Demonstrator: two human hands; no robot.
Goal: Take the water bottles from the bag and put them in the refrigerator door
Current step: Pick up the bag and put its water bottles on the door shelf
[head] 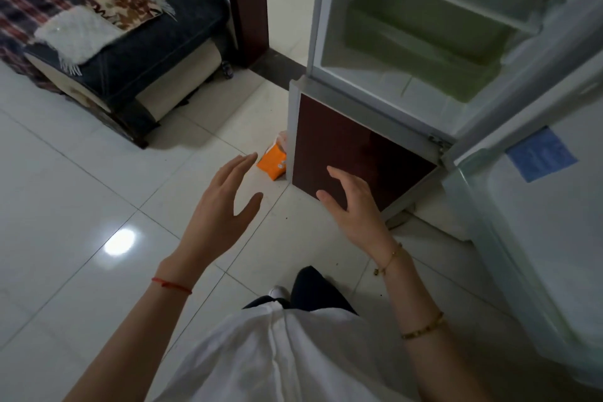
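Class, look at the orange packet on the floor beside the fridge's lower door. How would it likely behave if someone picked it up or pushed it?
The orange packet looks like soft printed film, so it would probably flex rather than stay stiff. Its crumpled top suggests it may sag if lifted by one end. Lying flat on glossy floor tiles, it would likely slide when pushed, not roll.

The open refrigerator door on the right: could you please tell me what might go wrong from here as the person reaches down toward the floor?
1. The open refrigerator door stands close beside the right hand; rising or swinging an arm could knock it.
2. Both hands are empty and spread, the left hand nearest the orange bag, which is half hidden behind the dark lower door; a blind reach may fumble.
3. No bottles are visible, so the bag's contents are uncertain.
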